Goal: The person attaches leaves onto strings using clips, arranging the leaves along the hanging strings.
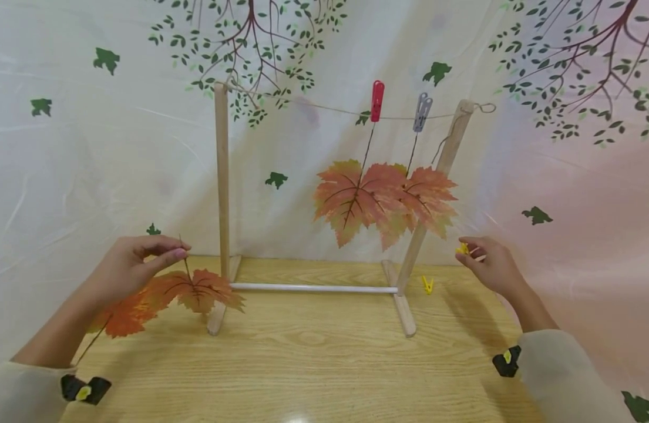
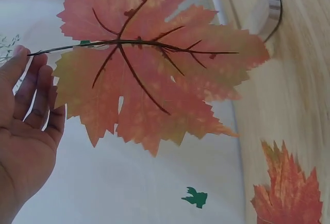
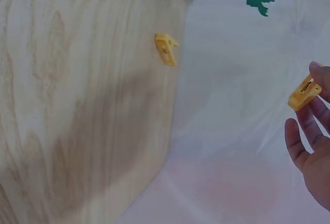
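Though partly shadowy, woodgrain table [image 1: 308, 358], leafy backdrop [image 1: 76, 176].

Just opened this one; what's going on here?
A person's left hand pinches an orange leaf by its stem, while the right hand holds a yellow clothespin. Two leaves hang from the string, one under a red clothespin, one under a gray clothespin. At least one more leaf and a second yellow clothespin lie on the table.

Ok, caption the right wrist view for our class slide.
Right hand pinches a yellow clothespin; a second clothespin lies on the table.
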Tool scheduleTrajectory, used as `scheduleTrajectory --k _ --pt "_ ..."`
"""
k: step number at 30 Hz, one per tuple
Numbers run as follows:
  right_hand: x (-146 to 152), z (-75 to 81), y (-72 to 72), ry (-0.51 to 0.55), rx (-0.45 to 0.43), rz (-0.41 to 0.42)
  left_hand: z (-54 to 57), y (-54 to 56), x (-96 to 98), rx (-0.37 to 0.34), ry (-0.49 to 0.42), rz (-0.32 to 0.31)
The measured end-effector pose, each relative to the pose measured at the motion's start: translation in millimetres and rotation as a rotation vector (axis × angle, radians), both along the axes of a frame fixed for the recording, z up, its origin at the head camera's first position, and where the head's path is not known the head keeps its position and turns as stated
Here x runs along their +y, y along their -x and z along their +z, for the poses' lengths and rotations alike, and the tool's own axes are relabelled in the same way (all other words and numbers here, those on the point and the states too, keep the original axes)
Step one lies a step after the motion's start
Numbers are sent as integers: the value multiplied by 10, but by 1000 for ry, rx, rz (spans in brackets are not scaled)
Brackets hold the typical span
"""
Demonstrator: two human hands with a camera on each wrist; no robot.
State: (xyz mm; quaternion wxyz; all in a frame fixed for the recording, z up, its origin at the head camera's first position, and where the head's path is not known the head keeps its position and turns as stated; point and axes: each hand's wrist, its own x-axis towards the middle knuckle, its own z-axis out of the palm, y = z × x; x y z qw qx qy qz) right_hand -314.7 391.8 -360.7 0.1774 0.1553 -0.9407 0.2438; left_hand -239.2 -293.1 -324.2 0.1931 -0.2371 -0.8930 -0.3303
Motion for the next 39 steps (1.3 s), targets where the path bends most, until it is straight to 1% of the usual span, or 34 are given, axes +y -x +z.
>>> scheduleTrajectory --k 7,11,17,20,23,27,31,34,39 --pt "-57 231 -5 -13 100 9 129 -40 129 -32 -39 19" --pt "-82 366 -24 -17 147 12 205 -33 229 -54 -80 20" --pt "-161 545 -22 5 201 14 288 20 339 -59 -107 -34" --pt "-218 666 -23 6 242 3 321 63 390 -48 -108 -72" --pt "-268 800 -15 9 296 10 352 110 437 -28 -101 -97" --pt "-333 978 -6 24 343 14 411 158 500 -6 -98 -108" --pt "-399 1154 -18 19 379 7 479 185 575 -4 -112 -124" --pt "-444 1265 -31 -6 417 7 533 198 625 -5 -119 -132" --pt "-497 1426 -82 -32 496 1 636 243 697 19 -111 -170"
